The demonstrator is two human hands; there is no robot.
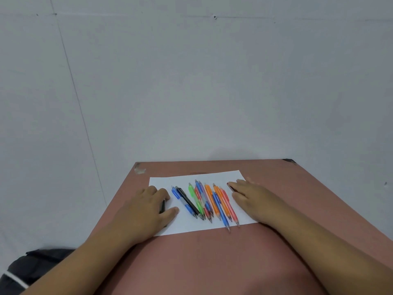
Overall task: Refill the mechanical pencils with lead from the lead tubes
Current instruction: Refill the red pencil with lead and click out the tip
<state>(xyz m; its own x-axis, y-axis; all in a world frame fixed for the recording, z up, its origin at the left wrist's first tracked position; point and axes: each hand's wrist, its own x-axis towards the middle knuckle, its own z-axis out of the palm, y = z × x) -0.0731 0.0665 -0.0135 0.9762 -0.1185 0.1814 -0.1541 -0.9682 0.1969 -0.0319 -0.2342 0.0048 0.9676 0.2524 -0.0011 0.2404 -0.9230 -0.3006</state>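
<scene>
We have a row of mechanical pencils (205,202) lying side by side on a white sheet of paper (191,227), which sits on the reddish-brown bench (212,262). The pencils run blue, black, green, orange and pink, several overlapping in the middle, tips pointing toward us.

Our left hand (146,207) rests on the paper just left of the row, fingers curled over a dark slim object (162,206), probably a lead tube, though too little shows to be sure. Our right hand (248,198) lies on the right edge of the paper with fingers mostly extended; a dark thin thing (231,188) peeks out under the fingertips, and we cannot tell whether it is pinched or merely covered.

No pencil looks opened yet, so we judge the work is at its start. To do this step well, we should lift one pencil from the edge of the row, not the tangled middle, so the others stay put. We keep the tube over the paper, so that any dropped lead shows against the white.

A dark bag (32,267) sits below the bench at left.
</scene>
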